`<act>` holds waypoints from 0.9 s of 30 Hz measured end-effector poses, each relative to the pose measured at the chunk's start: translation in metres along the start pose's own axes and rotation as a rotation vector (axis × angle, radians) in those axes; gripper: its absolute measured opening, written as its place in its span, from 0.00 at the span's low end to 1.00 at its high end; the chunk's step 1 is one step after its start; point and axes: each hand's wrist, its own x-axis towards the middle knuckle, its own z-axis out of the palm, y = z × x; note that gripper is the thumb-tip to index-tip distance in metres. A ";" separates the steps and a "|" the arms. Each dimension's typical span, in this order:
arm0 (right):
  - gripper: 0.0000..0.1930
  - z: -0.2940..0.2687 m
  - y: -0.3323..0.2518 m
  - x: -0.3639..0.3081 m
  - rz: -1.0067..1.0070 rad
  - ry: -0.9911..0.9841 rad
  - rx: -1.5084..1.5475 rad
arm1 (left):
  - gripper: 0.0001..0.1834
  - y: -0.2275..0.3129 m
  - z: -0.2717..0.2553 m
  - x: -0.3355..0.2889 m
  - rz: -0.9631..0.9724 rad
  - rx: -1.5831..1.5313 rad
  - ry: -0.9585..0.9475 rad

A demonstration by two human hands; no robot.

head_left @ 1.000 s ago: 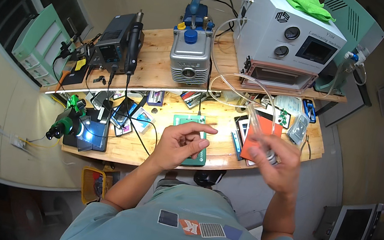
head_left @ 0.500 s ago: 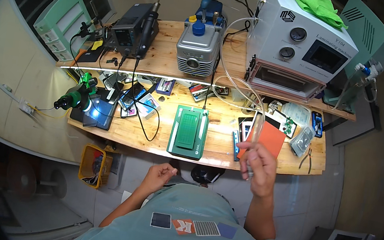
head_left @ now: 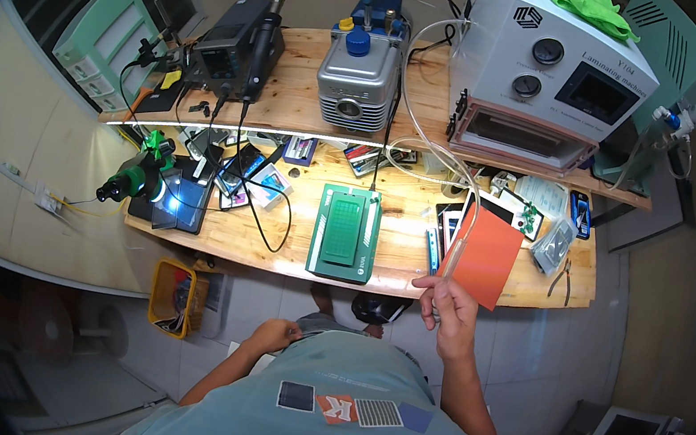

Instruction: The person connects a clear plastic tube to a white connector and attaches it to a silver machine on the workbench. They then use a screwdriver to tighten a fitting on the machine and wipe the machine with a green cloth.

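Pinching thin clear tube (head_left: 456, 256) w/ right hand (head_left: 448, 309), raised over orange mat; left hand (head_left: 275, 334) at lap, grip unclear.

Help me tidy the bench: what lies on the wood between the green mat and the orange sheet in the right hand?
In the head view, a few dark phones or screens lie between the green mat and the orange sheet held by the right hand.
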 end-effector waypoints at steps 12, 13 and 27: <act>0.20 0.003 0.001 0.011 -0.021 0.103 0.021 | 0.12 -0.016 0.007 0.035 0.051 -0.056 -0.020; 0.19 0.003 0.004 0.014 -0.012 0.108 0.019 | 0.12 -0.019 0.007 0.036 0.052 -0.069 -0.023; 0.17 0.007 0.040 0.025 -0.016 0.067 -0.103 | 0.27 -0.062 0.011 0.022 -0.337 -0.278 -0.139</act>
